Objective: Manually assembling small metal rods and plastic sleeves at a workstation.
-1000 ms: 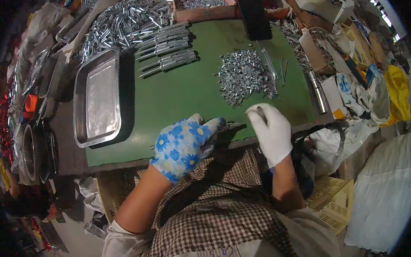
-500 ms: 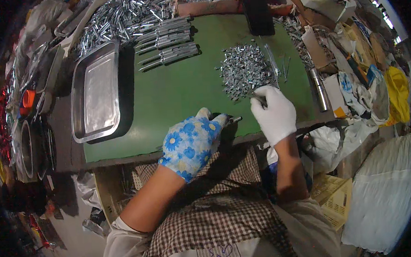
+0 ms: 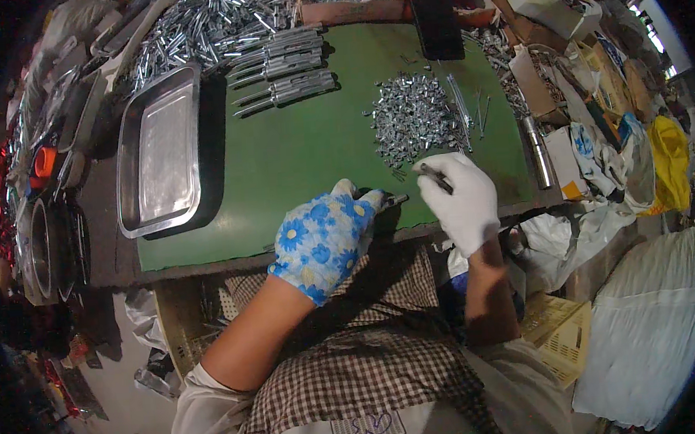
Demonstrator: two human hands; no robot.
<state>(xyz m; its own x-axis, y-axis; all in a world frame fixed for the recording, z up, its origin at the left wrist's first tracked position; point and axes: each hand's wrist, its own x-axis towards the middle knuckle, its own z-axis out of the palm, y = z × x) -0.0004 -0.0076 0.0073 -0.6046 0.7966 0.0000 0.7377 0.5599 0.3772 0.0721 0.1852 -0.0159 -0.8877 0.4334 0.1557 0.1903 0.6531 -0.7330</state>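
Note:
My left hand (image 3: pixel 322 238), in a white glove with blue flowers, is closed near the front edge of the green work mat (image 3: pixel 304 156). A short metal rod-like part (image 3: pixel 395 201) sticks out to the right from its fingertips. My right hand (image 3: pixel 464 200), in a plain white glove, is closed on a dark slim metal tool (image 3: pixel 437 178), whose exact kind I cannot make out. Just beyond that hand lies a heap of small silvery metal pieces (image 3: pixel 413 113). Several long thin metal pins (image 3: pixel 460 103) lie along the heap's right side.
A shallow steel tray (image 3: pixel 160 153) stands on the left. Slender pointed metal assemblies (image 3: pixel 296 89) lie in rows at the back, beside a large pile of metal tubes (image 3: pixel 193 31). A dark flat slab (image 3: pixel 436 20) and a metal cylinder (image 3: pixel 538 154) are on the right.
My right hand has drawn back slightly from the heap's near edge and turned, so the dark tool shows more. My left hand stays nearly in place with the metal part.

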